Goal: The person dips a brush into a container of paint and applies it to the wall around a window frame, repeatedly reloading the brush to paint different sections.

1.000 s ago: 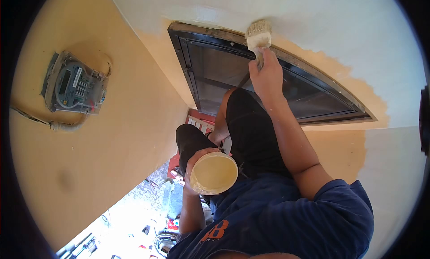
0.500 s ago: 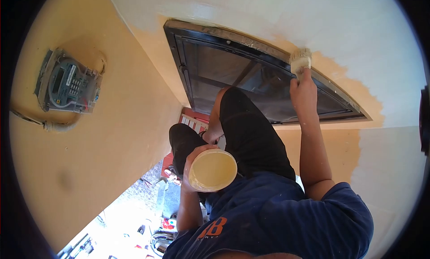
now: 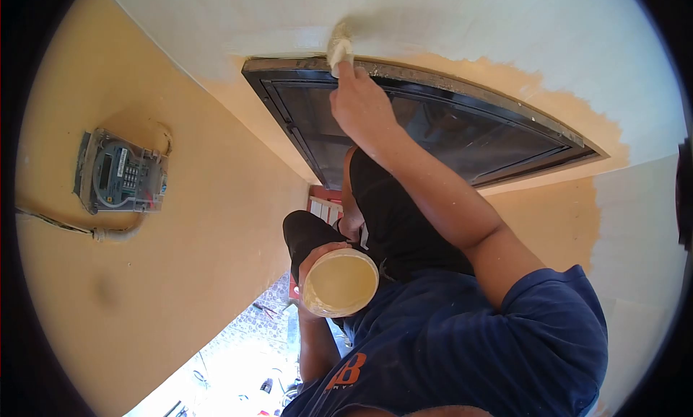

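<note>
Clamps the brush [image 3: 340,47] in the right hand [image 3: 364,103], at the upper edge of the black-framed panel [image 3: 469,139]; grips the pale tub [image 3: 312,302] by its side in the left hand [image 3: 312,264], near the dark shorts [image 3: 393,229]; cannot tell brush contact with the whitish wall [image 3: 447,20].

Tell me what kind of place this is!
Probably a building where a wall is being painted. The wall is part pale, part orange. One of the hands holds a paintbrush, and a boxy meter with buttons is on the side wall.
</note>
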The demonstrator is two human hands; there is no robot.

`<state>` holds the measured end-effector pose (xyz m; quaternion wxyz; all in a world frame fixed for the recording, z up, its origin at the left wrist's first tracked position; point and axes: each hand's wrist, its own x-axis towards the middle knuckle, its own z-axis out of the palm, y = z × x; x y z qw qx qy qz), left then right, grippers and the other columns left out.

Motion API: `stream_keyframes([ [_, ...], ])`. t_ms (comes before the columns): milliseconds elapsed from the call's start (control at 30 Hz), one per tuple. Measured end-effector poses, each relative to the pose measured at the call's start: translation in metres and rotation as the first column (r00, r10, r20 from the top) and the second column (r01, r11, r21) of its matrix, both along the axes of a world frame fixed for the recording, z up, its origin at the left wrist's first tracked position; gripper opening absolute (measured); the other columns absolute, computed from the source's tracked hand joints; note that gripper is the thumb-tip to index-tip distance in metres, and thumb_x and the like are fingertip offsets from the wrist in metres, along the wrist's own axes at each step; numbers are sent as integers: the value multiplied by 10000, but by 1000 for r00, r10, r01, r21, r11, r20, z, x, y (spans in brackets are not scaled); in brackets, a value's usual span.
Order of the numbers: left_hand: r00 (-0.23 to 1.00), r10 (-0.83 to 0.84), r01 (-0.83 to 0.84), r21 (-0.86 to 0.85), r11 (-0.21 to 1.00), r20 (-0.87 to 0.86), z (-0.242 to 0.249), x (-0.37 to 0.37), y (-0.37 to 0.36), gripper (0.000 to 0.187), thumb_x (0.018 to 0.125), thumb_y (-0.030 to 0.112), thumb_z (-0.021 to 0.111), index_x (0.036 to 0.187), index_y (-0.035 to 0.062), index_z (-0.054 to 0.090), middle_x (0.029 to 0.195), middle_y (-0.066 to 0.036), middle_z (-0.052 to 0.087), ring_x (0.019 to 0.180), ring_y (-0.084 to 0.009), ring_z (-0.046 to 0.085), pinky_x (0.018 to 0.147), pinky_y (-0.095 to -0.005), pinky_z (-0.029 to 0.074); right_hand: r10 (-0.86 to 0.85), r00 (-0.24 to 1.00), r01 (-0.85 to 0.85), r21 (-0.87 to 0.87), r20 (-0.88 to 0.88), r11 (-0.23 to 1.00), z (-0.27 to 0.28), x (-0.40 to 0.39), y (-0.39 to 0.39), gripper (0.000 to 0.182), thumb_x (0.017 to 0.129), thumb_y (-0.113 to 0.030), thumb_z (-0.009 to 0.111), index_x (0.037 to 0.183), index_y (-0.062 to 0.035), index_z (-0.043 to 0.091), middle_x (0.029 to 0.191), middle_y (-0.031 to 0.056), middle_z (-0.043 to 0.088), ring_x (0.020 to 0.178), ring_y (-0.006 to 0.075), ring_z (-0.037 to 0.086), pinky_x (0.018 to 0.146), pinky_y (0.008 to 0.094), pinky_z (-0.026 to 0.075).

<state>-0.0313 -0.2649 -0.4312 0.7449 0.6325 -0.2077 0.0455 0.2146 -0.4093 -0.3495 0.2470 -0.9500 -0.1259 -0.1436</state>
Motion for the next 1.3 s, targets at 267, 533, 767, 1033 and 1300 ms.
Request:
stream_keyframes([
  [267, 997, 72, -72, -66, 995, -4, -4, -4, -1, 1067, 455, 285, 952, 1310, -6, 382, 1228, -229, 540, 1095, -317, 579, 930, -399, 478, -268, 963, 269, -113, 20, 957, -4, -16, -126, 321, 795, -85, 551, 1093, 34, 533, 892, 265, 628, 871, 436, 605, 764, 514, 489],
  [533, 997, 81, -82, -78, 994, -19, -3, -7, 1, 1056, 446, 258, 955, 1301, -11, 397, 1228, -218, 549, 1110, -303, 578, 935, -391, 474, -384, 922, 387, -172, 51, 906, 27, -50, -158, 322, 807, -69, 540, 1113, 30, 527, 901, 284, 633, 866, 453, 604, 782, 515, 475],
  [767, 999, 39, -39, -14, 999, 31, 10, 6, 3, 1052, 446, 243, 952, 1303, -9, 397, 1228, -213, 552, 1116, -300, 576, 941, -392, 470, -230, 973, 230, -64, 4, 971, -12, 2, -47, 429, 818, -105, 557, 1195, 68, 445, 926, 276, 598, 839, 428, 622, 714, 476, 526],
  [1033, 999, 19, -20, 17, 1000, 45, 18, 7, -7, 1048, 446, 222, 949, 1307, -7, 397, 1228, -206, 555, 1125, -295, 573, 949, -392, 464, 45, 999, -45, -1, -5, 999, 1, 6, -20, 413, 821, -103, 569, 1178, 70, 456, 940, 251, 585, 841, 410, 626, 722, 480, 525],
  [1300, 989, 136, -134, -35, 990, 66, 11, -3, -15, 1044, 446, 202, 945, 1310, -4, 397, 1228, -199, 558, 1134, -291, 571, 957, -393, 458, -284, 958, 286, -60, 35, 956, -11, -48, -185, 388, 809, -111, 592, 1164, 20, 512, 940, 274, 633, 871, 461, 597, 756, 497, 480],
])
